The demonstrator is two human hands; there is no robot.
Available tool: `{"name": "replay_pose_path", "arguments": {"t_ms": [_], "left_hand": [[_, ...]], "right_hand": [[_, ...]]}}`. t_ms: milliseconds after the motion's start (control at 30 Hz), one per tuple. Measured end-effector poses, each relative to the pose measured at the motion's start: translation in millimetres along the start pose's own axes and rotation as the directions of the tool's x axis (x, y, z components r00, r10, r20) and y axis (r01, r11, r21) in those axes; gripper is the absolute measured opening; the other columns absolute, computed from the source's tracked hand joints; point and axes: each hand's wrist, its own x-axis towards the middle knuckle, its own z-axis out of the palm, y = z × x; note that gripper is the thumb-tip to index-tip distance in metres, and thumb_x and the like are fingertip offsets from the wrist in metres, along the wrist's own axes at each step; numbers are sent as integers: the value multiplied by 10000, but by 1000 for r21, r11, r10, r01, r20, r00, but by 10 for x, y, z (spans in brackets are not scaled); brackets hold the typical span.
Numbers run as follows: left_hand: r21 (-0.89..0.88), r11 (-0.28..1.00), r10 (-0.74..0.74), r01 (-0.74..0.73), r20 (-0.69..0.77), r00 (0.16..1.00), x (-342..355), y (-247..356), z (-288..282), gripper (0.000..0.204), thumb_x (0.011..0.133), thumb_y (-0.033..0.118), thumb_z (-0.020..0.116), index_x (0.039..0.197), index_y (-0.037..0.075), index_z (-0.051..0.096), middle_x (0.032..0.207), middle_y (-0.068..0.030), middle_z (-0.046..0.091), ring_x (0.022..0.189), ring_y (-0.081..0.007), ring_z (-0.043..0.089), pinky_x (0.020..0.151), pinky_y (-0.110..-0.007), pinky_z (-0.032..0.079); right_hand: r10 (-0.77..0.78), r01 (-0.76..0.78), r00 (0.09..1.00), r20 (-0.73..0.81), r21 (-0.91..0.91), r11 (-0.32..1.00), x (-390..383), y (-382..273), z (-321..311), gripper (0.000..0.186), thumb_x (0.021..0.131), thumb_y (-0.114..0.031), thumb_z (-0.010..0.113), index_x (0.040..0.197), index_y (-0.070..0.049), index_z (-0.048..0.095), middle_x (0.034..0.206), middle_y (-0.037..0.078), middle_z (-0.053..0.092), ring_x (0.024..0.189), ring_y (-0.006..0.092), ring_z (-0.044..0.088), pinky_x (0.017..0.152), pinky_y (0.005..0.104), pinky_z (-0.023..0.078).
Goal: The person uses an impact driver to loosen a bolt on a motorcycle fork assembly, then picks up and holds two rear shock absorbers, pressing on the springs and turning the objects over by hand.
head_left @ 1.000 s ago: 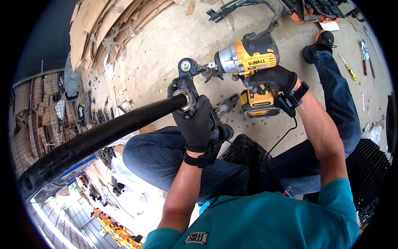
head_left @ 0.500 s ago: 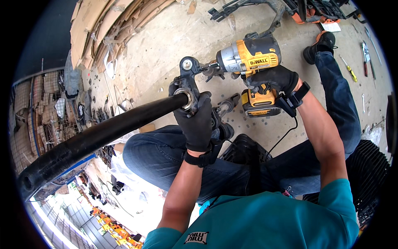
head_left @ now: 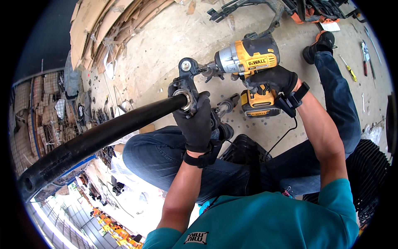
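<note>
In a black glove, my right hand grips a yellow and black cordless impact wrench by its handle. Its silver nose points left, and the socket at its tip meets the side of a black metal clamp bracket. My left hand, also gloved, is wrapped round that bracket from below. A long black tube runs from the bracket's ringed opening toward the lower left; a silver ring circles its end. Some of the left fingers are hidden behind the bracket.
Flattened cardboard is piled at the far left. A yellow screwdriver, red-handled pliers and a wrench lie on the concrete floor at right. Black frame parts lie at the far side. A black crate stands between my legs.
The impact wrench and the bracket have shifted very slightly to the left together. Both hands keep their grip.
</note>
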Motion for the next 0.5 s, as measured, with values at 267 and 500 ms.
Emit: {"name": "replay_pose_path", "arguments": {"t_ms": [267,500], "left_hand": [[28,996,83,-83,7,997,7,-6,56,727,801,-106,624,1442,-33,290,1073,-88,571,924,-119,588,802,-275,513],[19,996,85,-86,20,996,-26,36,41,725,803,-119,602,1448,-26,284,1091,-100,562,963,-148,604,801,-277,512]], "right_hand": [[4,-6,1000,28,85,996,-23,127,-39,342,847,-82,705,1176,-12,645,997,80,702,841,124,663,727,256,561],[-32,33,999,-5,60,998,-69,55,15,371,826,-73,726,1183,-14,643,1013,86,704,845,133,662,744,265,560]]}}
